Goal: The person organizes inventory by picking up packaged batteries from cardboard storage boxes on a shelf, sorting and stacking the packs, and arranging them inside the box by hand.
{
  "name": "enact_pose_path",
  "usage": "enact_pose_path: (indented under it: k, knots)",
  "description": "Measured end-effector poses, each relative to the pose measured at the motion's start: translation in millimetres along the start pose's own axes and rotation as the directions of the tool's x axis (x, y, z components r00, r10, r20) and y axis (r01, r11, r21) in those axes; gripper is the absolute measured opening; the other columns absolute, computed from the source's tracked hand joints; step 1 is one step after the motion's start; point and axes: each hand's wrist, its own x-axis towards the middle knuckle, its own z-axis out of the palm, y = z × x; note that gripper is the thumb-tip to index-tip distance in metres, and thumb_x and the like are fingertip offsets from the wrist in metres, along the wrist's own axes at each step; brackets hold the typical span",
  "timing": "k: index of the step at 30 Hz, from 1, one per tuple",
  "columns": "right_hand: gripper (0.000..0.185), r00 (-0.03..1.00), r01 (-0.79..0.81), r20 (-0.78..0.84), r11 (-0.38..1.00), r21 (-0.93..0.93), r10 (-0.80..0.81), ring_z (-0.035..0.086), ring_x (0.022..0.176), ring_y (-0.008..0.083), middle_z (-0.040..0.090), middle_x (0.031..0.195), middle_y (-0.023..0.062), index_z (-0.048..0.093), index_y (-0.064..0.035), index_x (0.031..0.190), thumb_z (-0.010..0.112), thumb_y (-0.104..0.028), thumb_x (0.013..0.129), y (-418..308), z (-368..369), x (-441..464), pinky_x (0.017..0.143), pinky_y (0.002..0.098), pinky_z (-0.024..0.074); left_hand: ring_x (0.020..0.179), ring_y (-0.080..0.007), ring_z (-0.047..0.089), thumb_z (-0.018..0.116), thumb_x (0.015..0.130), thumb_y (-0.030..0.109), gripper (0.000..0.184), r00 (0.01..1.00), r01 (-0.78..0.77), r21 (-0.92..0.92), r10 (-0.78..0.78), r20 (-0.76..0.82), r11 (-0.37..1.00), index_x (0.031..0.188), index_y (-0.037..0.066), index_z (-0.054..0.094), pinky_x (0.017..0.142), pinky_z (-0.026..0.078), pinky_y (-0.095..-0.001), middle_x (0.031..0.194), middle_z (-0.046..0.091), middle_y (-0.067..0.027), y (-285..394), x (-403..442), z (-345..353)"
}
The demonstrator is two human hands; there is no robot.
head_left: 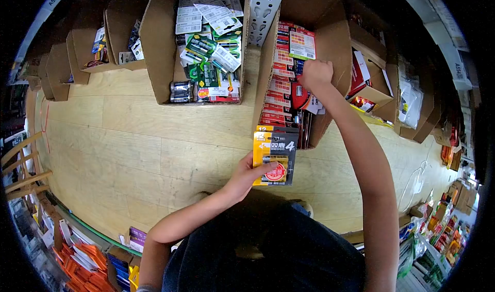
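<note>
My left hand grips a yellow and black battery pack, thumb across its front, just below the near end of a cardboard box. That box holds rows of red and white packs. Inside it, my right hand is closed in a fist at the right side, beside a red and blue pack; what its fingers hold, if anything, is hidden. A pack with a white label lies near the far end of the box.
Left of a perforated metal post, another cardboard box holds green and white battery packs. More boxes line both sides. A wooden rack stands at the left edge, orange packets at the lower left.
</note>
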Motion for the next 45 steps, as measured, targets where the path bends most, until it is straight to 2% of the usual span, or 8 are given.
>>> enact_pose_path:
  k: [2, 6, 15, 24, 33, 38, 42, 45]
  knots:
    - [0.035, 0.994, -0.059, 0.104, 0.991, 0.116, 0.047, 0.056, 0.086, 0.0222, 0.059, 0.089, 0.0112, 0.058, -0.0060, 0.089, 0.061, -0.029, 0.063, -1.2, -3.0, 7.3, 0.079, 0.0349, 0.0350, 0.087, -0.0118, 0.053, 0.057, 0.075, 0.006, 0.031, 1.000, -0.003, 0.004, 0.003, 0.002, 1.000, 0.103, 0.001, 0.045, 0.080, 0.041, -0.0261, 0.097, 0.055, -0.0076, 0.3, 0.3, -0.2]
    - [0.032, 0.991, -0.101, 0.088, 0.993, 0.053, 0.097, 0.056, 0.087, 0.0227, 0.059, 0.092, 0.0118, 0.058, -0.0068, 0.089, 0.057, -0.029, 0.066, -7.7, -2.8, 8.0, 0.082, 0.0363, 0.0325, 0.087, -0.0122, 0.053, 0.057, 0.075, 0.006, 0.030, 1.000, 0.006, 0.002, -0.006, -0.001, 1.000, 0.103, 0.001, 0.045, 0.079, 0.041, -0.0262, 0.097, 0.055, -0.0078, 0.8, 1.9, 0.1]
    - [0.025, 0.970, -0.223, 0.138, 0.958, 0.182, 0.200, 0.054, 0.091, 0.0196, 0.058, 0.097, 0.0062, 0.058, -0.0098, 0.094, 0.052, -0.018, 0.071, -16.5, -5.0, 18.1, 0.089, 0.0453, 0.0238, 0.087, -0.0126, 0.053, 0.056, 0.075, 0.007, 0.031, 0.999, 0.043, -0.002, -0.043, -0.020, 0.999, 0.103, 0.001, 0.044, 0.079, 0.042, -0.0266, 0.098, 0.055, -0.0079, 3.4, 2.5, 0.3]
    - [0.028, 0.984, -0.138, 0.144, 0.963, 0.232, 0.107, 0.054, 0.092, 0.0216, 0.058, 0.096, 0.0093, 0.057, -0.0082, 0.095, 0.055, -0.014, 0.068, -6.3, -5.7, 19.9, 0.089, 0.0442, 0.0270, 0.088, -0.0127, 0.053, 0.056, 0.076, 0.007, 0.030, 1.000, 0.018, -0.018, -0.018, -0.010, 1.000, 0.103, 0.001, 0.046, 0.079, 0.041, -0.0269, 0.098, 0.055, -0.0078, 4.3, 3.6, -3.4]
    - [0.033, 0.948, -0.032, 0.316, 0.971, 0.239, -0.046, 0.048, 0.101, 0.0268, 0.051, 0.109, 0.0118, 0.055, -0.0048, 0.100, 0.053, -0.012, 0.068, -2.2, -4.0, 28.9, 0.089, 0.0471, 0.0289, 0.089, -0.0138, 0.053, 0.054, 0.077, 0.006, 0.030, 0.999, 0.034, -0.002, -0.034, -0.011, 0.999, 0.105, 0.001, 0.044, 0.079, 0.043, -0.0279, 0.100, 0.054, -0.0085, 2.2, 4.1, -3.8]
    - [0.037, 0.863, 0.025, 0.490, 0.978, 0.207, -0.126, 0.048, 0.101, 0.0272, 0.051, 0.110, 0.0092, 0.055, -0.0090, 0.102, 0.056, -0.011, 0.064, -0.2, 3.4, 46.0, 0.084, 0.0473, 0.0335, 0.089, -0.0147, 0.054, 0.053, 0.078, 0.005, 0.030, 0.999, 0.028, 0.007, -0.028, -0.017, 1.000, 0.106, 0.001, 0.043, 0.079, 0.043, -0.0283, 0.101, 0.054, -0.0087, 2.1, 3.5, -4.6]
    - [0.037, 0.869, 0.006, 0.480, 0.973, 0.232, -0.120, 0.048, 0.101, 0.0267, 0.051, 0.109, 0.0088, 0.056, -0.0102, 0.100, 0.058, -0.013, 0.063, 5.7, 10.0, 51.9, 0.084, 0.0455, 0.0338, 0.088, -0.0130, 0.053, 0.055, 0.077, 0.007, 0.030, 0.999, 0.032, -0.014, -0.032, -0.026, 0.999, 0.104, 0.001, 0.044, 0.079, 0.042, -0.0269, 0.099, 0.055, -0.0080, 1.9, 4.0, -2.9]
    - [0.036, 0.925, -0.057, 0.377, 0.965, 0.255, -0.045, 0.049, 0.100, 0.0262, 0.052, 0.108, 0.0092, 0.057, -0.0107, 0.099, 0.058, -0.013, 0.063, 6.7, 13.4, 48.9, 0.084, 0.0442, 0.0343, 0.088, -0.0131, 0.053, 0.055, 0.077, 0.007, 0.030, 0.999, 0.034, -0.016, -0.034, -0.023, 0.999, 0.104, 0.001, 0.044, 0.079, 0.042, -0.0269, 0.099, 0.055, -0.0079, 1.4, 4.3, -2.0]
